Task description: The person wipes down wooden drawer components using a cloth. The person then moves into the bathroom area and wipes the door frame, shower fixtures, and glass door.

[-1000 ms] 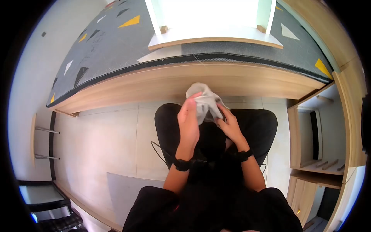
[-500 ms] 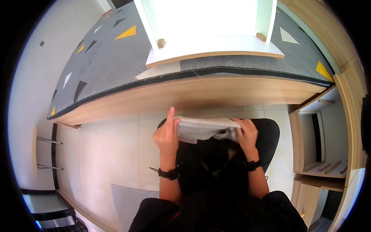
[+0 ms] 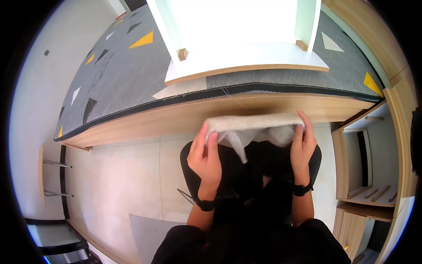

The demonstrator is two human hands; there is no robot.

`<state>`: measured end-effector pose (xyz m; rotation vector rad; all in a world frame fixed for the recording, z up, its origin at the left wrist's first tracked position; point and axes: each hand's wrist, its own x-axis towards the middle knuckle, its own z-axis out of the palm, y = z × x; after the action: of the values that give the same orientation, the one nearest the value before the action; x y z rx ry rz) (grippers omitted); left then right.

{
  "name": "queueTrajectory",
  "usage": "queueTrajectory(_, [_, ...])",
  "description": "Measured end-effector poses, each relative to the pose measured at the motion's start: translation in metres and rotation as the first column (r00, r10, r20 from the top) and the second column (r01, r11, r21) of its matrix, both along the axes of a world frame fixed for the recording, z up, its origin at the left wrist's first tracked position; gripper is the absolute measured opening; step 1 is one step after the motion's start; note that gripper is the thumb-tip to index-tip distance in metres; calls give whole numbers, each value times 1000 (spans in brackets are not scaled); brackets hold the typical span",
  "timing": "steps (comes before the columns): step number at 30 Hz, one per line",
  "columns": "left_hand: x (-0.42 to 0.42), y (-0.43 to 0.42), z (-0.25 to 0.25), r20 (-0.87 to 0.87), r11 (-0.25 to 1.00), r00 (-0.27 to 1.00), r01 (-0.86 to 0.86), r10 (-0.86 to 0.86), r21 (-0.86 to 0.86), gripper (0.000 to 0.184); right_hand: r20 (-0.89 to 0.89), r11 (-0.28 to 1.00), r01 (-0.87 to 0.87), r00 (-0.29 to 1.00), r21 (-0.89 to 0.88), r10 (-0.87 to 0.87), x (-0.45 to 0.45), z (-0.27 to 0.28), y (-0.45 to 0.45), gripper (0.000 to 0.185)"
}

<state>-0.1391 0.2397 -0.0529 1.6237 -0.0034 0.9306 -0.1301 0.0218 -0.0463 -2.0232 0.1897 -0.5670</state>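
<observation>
Between my two hands, just above my lap, a whitish folded cloth (image 3: 252, 122) is held stretched sideways. Its upper edge looks thick and fuzzy. Thin, partly see-through folds hang beneath, one of them ending in a point; whether these are cloth or plastic I cannot tell. My left hand (image 3: 205, 160) is closed on the left end, thumb in front and fingers behind. The right end is gripped by my right hand (image 3: 304, 149) in the same way, with some fingers hidden behind the material.
Ahead stands a wood-sided bed with a grey patterned mattress (image 3: 118, 70). A white box-like frame (image 3: 250, 57) with small wooden corner blocks rests on it. A wooden shelf unit (image 3: 340, 167) is at the right. The tiled floor (image 3: 114, 176) has a grey mat (image 3: 151, 235) at left.
The cloth has moved up and to the right, towards the bed, with both hands. Its loose folds now hang down between the hands, and my left index finger is no longer sticking up.
</observation>
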Motion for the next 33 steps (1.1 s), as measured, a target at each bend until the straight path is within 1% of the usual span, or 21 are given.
queueTrajectory(1, [9,-1,7,122,982,993,-17,-6,189,41,280,992,-50,957,-118,81,13,12,12,35])
queueTrajectory(2, [15,0,5,178,985,978,85,-112,152,42,525,968,-63,831,-245,187,24,19,23,37])
queueTrajectory(3, [26,-5,13,218,933,976,-90,13,348,46,509,924,-47,824,-379,251,35,22,30,40])
queueTrajectory(4, [37,-13,26,250,901,967,-145,43,408,45,482,862,-32,818,-506,313,46,24,37,42])
queueTrajectory(5, [61,-11,8,291,815,956,-192,30,547,40,546,861,46,790,-506,279,63,20,47,44])
queueTrajectory(6, [77,-10,3,327,703,945,-243,15,668,36,543,862,36,789,-506,286,72,14,50,44])
queueTrajectory(8, [80,-11,-11,373,703,928,-273,11,657,32,623,884,106,747,-455,231,81,3,52,45])
queueTrajectory(9, [83,-11,-11,418,703,908,-303,8,644,28,621,884,99,747,-457,238,85,-3,52,45])
queueTrajectory(13, [72,-11,-13,404,719,915,-287,9,633,26,597,863,94,758,-497,262,77,-15,46,46])
queueTrajectory(16, [66,-8,-14,369,732,929,-246,-7,635,27,590,852,82,755,-518,286,72,-11,43,45])
queueTrajectory(18, [64,-10,-18,366,784,929,-188,-53,592,26,578,850,69,761,-523,294,65,-13,38,45])
queueTrajectory(21, [61,-20,-23,299,818,954,-147,-32,556,25,504,838,64,822,-542,264,51,-20,27,41])
queueTrajectory(22, [63,-32,-20,318,826,942,-96,-105,556,24,512,837,50,810,-544,285,50,-27,27,41])
queueTrajectory(24, [61,-36,-14,280,819,944,-20,-174,573,22,549,857,181,825,-482,135,49,-38,28,40])
queueTrajectory(26, [65,-41,-21,302,836,941,-41,-151,546,23,545,874,184,832,-450,105,43,-42,40,38])
queueTrajectory(28, [68,-41,-28,321,855,936,-47,-143,517,23,438,899,66,887,-433,146,39,-36,53,38])
queueTrajectory(29, [70,-39,-31,337,825,930,-74,-145,560,20,476,910,3,853,-415,214,46,-44,62,36])
queueTrajectory(30, [69,-34,-31,341,780,930,-109,-140,617,18,476,910,4,853,-415,214,45,-45,66,36])
queueTrajectory(31, [69,-31,-30,345,786,928,-105,-143,609,18,429,907,-21,876,-420,219,45,-44,67,36])
queueTrajectory(32, [70,-24,-28,377,752,920,-172,-108,637,15,385,900,-51,893,-433,235,47,-39,69,36])
queueTrajectory(33, [68,-17,-27,398,699,913,-230,-85,677,14,427,889,-19,872,-457,239,49,-38,72,36])
